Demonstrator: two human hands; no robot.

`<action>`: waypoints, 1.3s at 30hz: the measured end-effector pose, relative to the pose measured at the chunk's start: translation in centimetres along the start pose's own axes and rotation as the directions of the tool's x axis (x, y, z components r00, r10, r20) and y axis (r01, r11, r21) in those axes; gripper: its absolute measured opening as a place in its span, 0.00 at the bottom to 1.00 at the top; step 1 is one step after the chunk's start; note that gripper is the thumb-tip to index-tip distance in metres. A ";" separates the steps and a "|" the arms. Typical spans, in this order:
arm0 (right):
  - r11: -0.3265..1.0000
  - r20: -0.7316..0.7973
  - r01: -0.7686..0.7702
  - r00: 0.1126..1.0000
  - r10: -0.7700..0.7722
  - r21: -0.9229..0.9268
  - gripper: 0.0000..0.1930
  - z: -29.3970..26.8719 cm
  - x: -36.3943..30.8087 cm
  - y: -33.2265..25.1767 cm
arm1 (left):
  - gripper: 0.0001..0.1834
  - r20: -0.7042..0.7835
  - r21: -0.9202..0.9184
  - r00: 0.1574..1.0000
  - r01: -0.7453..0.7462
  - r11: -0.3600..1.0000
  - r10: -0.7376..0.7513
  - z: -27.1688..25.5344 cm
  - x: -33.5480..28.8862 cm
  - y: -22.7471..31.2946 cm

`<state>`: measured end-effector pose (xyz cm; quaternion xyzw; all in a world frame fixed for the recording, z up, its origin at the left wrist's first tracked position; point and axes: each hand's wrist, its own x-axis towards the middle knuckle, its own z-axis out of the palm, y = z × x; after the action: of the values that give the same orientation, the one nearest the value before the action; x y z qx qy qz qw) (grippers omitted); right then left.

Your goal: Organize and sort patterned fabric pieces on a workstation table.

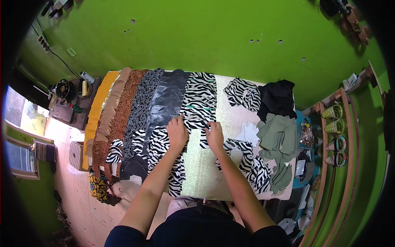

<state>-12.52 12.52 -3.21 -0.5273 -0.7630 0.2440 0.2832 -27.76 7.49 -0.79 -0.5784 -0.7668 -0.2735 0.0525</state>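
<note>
A column of overlapping zebra-print fabric pieces (200,91) runs up the middle of the table. At its near end, my left hand (177,132) is closed on the left edge of a zebra-print piece (196,123), fingertips bent over the cloth. Opposite it, my right hand (214,136) pinches the right edge, thumb and fingers together. A narrow zebra strip hangs just left of the right hand. Beside my left forearm lies a stack of zebra-print pieces (159,144). More zebra scraps (257,175) lie right of my right forearm.
Grey pieces (166,99), leopard-print pieces (128,96), tan pieces (111,115) and yellow cloth (98,107) form rows at left. Black cloth (276,99) and olive cloth (279,133) lie at right. A wooden rack (323,164) holds small shoes (335,126). A side table (70,111) carries thread spools.
</note>
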 end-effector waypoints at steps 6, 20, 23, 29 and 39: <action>0.964 -0.018 0.191 0.980 -0.198 -0.187 0.21 -6.6 -3.4 3.0 | 0.14 0.133 -0.341 0.955 -0.206 0.917 0.264 0.5 -2.4 6.0; 0.888 0.064 0.360 0.932 -0.357 -0.286 0.10 -12.3 -6.0 7.8 | 0.31 0.515 -0.173 0.810 -0.224 0.959 0.282 3.1 -5.5 13.2; 0.909 0.081 0.345 0.939 -0.335 -0.234 0.10 -12.6 -6.6 7.7 | 0.30 0.489 -0.193 0.821 -0.229 0.954 0.296 2.9 -5.9 12.9; 0.894 0.052 0.231 0.972 -0.228 -0.384 0.17 -12.1 -8.3 9.1 | 0.32 0.673 -0.128 0.738 0.063 0.990 0.040 1.8 -8.0 14.5; 0.934 -0.032 0.275 0.957 -0.290 -0.230 0.16 -15.9 -11.0 6.3 | 0.35 0.376 -0.138 0.927 0.037 0.990 0.018 -1.2 -10.5 16.4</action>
<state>5.75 5.35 2.08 -0.4482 -0.8437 0.0963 0.2794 -9.60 0.90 1.92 -0.6187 -0.7437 -0.2121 -0.1382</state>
